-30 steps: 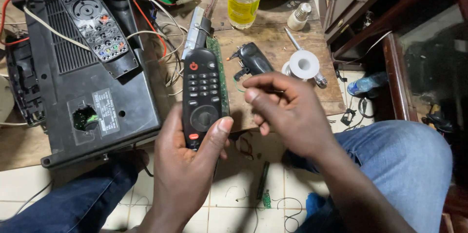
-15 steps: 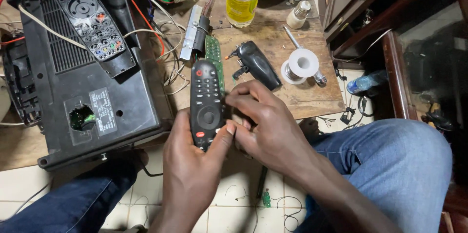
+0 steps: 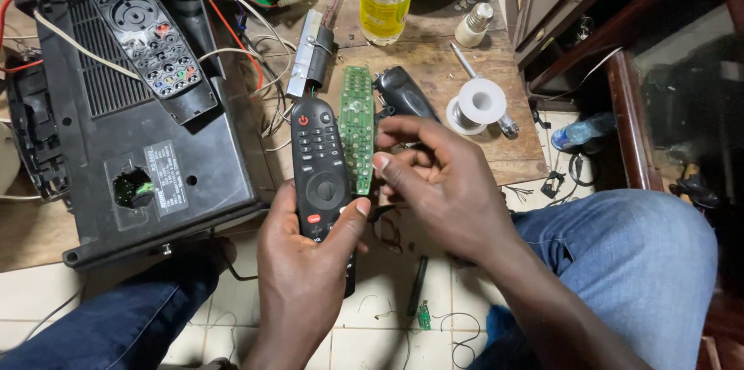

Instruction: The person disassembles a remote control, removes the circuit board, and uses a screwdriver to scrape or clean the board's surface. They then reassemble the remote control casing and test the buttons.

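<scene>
The left hand (image 3: 302, 277) is gripping a black remote (image 3: 318, 172) from below, fingers curled round its lower half and the thumb lying across its face near the red button. The remote is hanging over the front edge of the wooden board (image 3: 434, 68), above the tiled floor (image 3: 93, 292). The right hand (image 3: 442, 184) is hovering just beside it, fingers bent and drawn together, seemingly pinching something small, though I cannot tell what. A green circuit board (image 3: 357, 126) is lying along the remote's right side, touching it. A solder reel (image 3: 479, 103) is sitting near the board's right edge, and a black device casing (image 3: 132, 137) is filling its left side.
</scene>
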